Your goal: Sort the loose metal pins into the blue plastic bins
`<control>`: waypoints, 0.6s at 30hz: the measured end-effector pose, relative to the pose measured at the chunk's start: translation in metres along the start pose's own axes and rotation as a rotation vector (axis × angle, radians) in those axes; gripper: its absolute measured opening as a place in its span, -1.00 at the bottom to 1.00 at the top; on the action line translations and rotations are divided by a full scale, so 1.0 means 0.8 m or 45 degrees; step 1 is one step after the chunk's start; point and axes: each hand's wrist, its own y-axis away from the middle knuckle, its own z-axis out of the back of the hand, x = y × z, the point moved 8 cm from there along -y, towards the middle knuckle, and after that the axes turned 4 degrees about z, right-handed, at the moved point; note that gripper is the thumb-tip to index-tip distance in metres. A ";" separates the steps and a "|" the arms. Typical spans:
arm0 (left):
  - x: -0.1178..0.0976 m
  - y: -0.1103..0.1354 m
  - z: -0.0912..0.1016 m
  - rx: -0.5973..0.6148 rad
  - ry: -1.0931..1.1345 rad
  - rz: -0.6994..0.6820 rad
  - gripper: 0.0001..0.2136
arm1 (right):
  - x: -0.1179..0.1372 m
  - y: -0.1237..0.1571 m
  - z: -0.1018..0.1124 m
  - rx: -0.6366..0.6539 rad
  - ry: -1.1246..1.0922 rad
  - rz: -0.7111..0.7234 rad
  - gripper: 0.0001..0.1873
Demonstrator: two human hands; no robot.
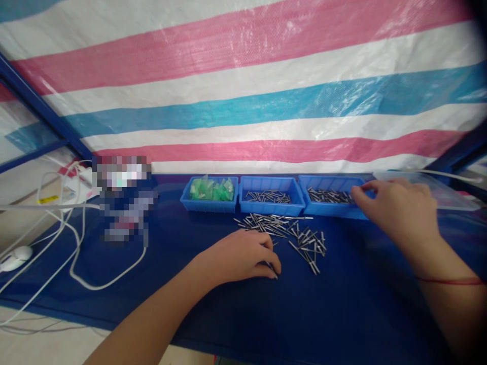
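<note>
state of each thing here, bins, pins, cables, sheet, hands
left bin: open, holding green packets
middle bin: open, holding metal pins
right bin: open, holding metal pins
loose pins: scattered in heaps
left hand: curled, grip unclear
right hand: at right bin, grip unclear
white cables: looped and crossing
striped sheet: hung, creased

open tabletop (pixel 342 304) nearside, metal pins (pixel 262 223) then bins (pixel 271 207) beyond, cable (pixel 95 289) left

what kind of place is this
Likely a workbench for small parts, perhaps in a makeshift workshop: three blue bins hold thin metal pieces and green packets, more such pieces lie loose on the dark blue tabletop, and a striped plastic sheet rises behind.
</note>
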 end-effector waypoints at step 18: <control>0.057 0.001 0.024 -0.732 0.707 0.509 -0.89 | 0.196 0.013 -0.056 0.442 -0.642 0.117 -0.79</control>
